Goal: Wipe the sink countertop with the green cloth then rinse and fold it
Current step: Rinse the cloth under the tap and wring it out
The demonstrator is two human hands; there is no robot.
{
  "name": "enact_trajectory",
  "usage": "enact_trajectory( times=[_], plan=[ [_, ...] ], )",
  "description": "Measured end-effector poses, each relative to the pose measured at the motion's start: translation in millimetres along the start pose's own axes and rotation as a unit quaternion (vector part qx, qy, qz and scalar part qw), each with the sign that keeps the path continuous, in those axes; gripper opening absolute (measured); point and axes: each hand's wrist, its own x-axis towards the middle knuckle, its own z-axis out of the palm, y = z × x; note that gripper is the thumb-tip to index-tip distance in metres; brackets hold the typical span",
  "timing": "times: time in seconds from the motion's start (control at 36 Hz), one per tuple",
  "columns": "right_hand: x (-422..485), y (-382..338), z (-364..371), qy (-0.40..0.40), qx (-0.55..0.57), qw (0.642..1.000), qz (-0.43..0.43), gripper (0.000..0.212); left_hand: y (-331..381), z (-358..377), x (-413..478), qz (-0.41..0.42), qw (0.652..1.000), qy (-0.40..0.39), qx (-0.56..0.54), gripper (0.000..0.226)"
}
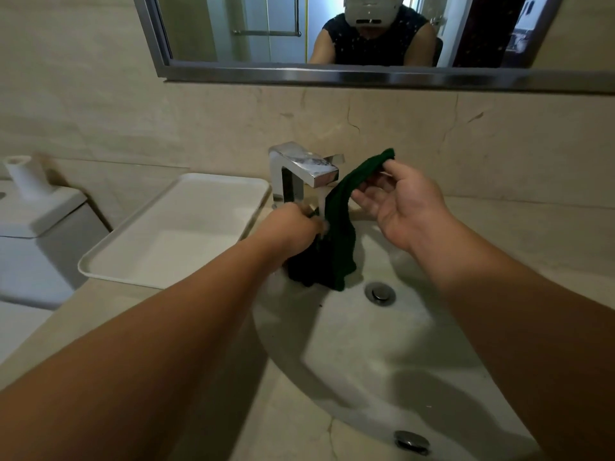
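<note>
The green cloth (336,227) hangs over the white sink basin (366,354), under the chrome faucet (307,168). Water runs from the spout onto the cloth. My left hand (293,227) grips the cloth's lower bunched part just below the stream. My right hand (399,201) holds the cloth's upper corner, pinched between thumb and fingers to the right of the faucet. The beige countertop (532,234) surrounds the basin.
A white rectangular tray (109,261) lies on the counter left of the faucet. A toilet cistern (40,221) stands at far left. The drain plug (380,292) sits in the basin, the overflow (411,442) near the front rim. A mirror (332,34) hangs above.
</note>
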Motion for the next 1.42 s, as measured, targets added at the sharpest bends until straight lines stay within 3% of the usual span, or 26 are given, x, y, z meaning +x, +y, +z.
enact_trajectory(
  times=[0.11,0.19,0.25,0.31,0.39,0.44,0.5,0.64,0.72,0.83,0.94,1.03,1.11,1.25,1.33,1.42],
  plan=[
    [5,-1,-17,0.067,-0.045,0.997,-0.005,0.021,5,-2,-4,-0.032,0.98,0.021,-0.195,0.027],
    [15,9,-34,0.133,-0.158,0.978,0.012,0.022,7,-4,-5,-0.042,0.959,0.019,-0.279,0.036],
    [19,19,-44,0.148,-0.266,0.952,0.043,0.026,6,-3,-3,-0.034,0.942,0.011,-0.333,0.024],
    [16,26,-50,0.106,-0.389,0.914,0.043,0.044,8,-3,-3,-0.029,0.927,-0.003,-0.374,0.012],
    [3,34,-42,-0.059,-0.492,0.869,-0.002,0.08,11,-2,-4,-0.031,0.916,-0.034,-0.399,0.021],
    [-2,41,-34,-0.165,-0.462,0.871,0.012,0.089,12,-3,-5,-0.032,0.919,-0.059,-0.389,0.024],
    [-3,47,-28,-0.195,-0.399,0.895,0.038,0.076,11,-4,-4,-0.028,0.924,-0.074,-0.373,0.023],
    [-2,53,-19,-0.133,-0.332,0.932,0.056,0.019,3,-8,-4,0.009,0.954,-0.048,-0.295,0.032],
    [2,55,-18,-0.077,-0.274,0.957,0.055,0.017,0,-8,-4,0.022,0.984,-0.007,-0.177,0.047],
    [-2,47,-10,-0.025,-0.142,0.985,0.093,0.018,-10,-2,0,0.003,0.972,-0.037,-0.231,0.103],
    [-8,34,-1,-0.027,-0.04,0.991,0.124,0.035,-17,6,-7,-0.047,0.967,-0.15,-0.2,0.099],
    [-10,28,5,-0.023,0.0,0.992,0.128,0.038,-17,11,-12,-0.099,0.955,-0.184,-0.21,0.061],
    [-9,28,8,-0.013,-0.026,0.991,0.133,0.04,-16,15,-12,-0.117,0.922,-0.19,-0.316,0.041],
    [-5,37,3,0.026,-0.231,0.965,0.122,0.031,-14,10,-12,-0.089,0.859,-0.151,-0.481,0.04],
    [-3,44,0,0.053,-0.345,0.933,0.085,0.017,-15,13,-9,-0.078,0.87,-0.109,-0.475,0.039],
    [-6,51,-3,0.065,-0.344,0.93,0.111,0.023,-20,22,0,-0.053,0.883,-0.059,-0.462,0.053]
  ],
)
